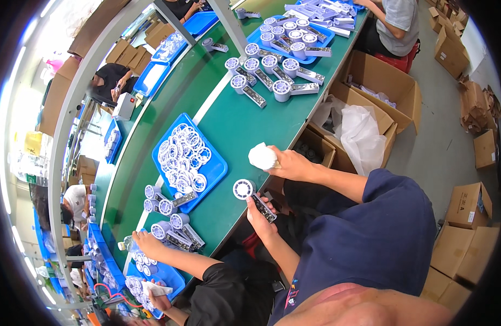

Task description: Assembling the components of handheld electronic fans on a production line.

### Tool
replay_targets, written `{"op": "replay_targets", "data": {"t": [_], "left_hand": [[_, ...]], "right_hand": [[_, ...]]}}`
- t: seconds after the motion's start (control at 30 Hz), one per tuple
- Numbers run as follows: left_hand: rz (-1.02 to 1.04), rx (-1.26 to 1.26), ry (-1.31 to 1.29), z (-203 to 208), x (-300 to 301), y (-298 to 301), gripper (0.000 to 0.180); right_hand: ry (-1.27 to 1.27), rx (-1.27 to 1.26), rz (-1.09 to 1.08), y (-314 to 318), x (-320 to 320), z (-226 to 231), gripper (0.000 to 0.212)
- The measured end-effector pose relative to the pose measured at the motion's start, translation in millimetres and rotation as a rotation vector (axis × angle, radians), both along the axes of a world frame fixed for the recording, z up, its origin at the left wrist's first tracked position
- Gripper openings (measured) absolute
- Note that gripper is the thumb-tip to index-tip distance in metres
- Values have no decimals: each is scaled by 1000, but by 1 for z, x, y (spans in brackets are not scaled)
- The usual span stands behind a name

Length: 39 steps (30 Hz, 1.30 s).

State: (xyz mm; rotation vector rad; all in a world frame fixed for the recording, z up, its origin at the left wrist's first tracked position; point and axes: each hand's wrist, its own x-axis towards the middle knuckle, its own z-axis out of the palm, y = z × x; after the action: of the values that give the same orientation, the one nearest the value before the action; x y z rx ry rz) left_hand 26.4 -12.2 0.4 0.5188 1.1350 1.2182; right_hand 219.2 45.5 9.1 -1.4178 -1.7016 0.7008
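So here's where we're at: our left hand (260, 217) has its grip wrapped around the dark handle of a small handheld fan (252, 196), with the white round head poking up over the near edge of the green tabletop (245, 122). Our right hand (288, 164) is closed on a scrunched white cloth (262, 156), held just off that same edge, a bit above and to the right of the fan.

What could go wrong, we reckon: the fan sits right at the lip, only the handle is gripped, so a loose hold could drop it down toward the open cardboard boxes (370, 103) by our knees. The cloth could also snag in the grille slots of the fan head if it gets pushed in.

Room-wise, there's a decent bare green strip ahead of us. To the left it's tight: a blue tray (218, 168) full of white ring-shaped grilles, and finished fans (171, 209) clustered just beyond, where a co-worker's hand (147, 242) is reaching in. Further up the tabletop, more fans (272, 73) are laid out in rows, well apart from us.
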Motion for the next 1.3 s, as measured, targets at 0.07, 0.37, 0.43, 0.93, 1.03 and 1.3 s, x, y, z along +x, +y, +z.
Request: {"op": "replay_targets", "data": {"t": [0.07,0.37,0.43,0.93,1.03,1.3], "left_hand": [[2,2,-4,0,0,0,50],[-5,7,-9,1,-3,1,47],[-2,3,-7,0,-4,0,47],[-2,7,-10,3,1,2,48],[3,-8,6,2,-3,-4,49],[13,2,7,4,-1,0,50]], "right_hand": [[3,-63,-1,-1,0,4,60],[20,24,0,2,-3,-2,62],[26,14,8,2,-4,-2,62],[30,0,15,3,0,3,63],[37,-9,11,-3,-4,1,63],[23,10,16,2,-3,1,63]]}}
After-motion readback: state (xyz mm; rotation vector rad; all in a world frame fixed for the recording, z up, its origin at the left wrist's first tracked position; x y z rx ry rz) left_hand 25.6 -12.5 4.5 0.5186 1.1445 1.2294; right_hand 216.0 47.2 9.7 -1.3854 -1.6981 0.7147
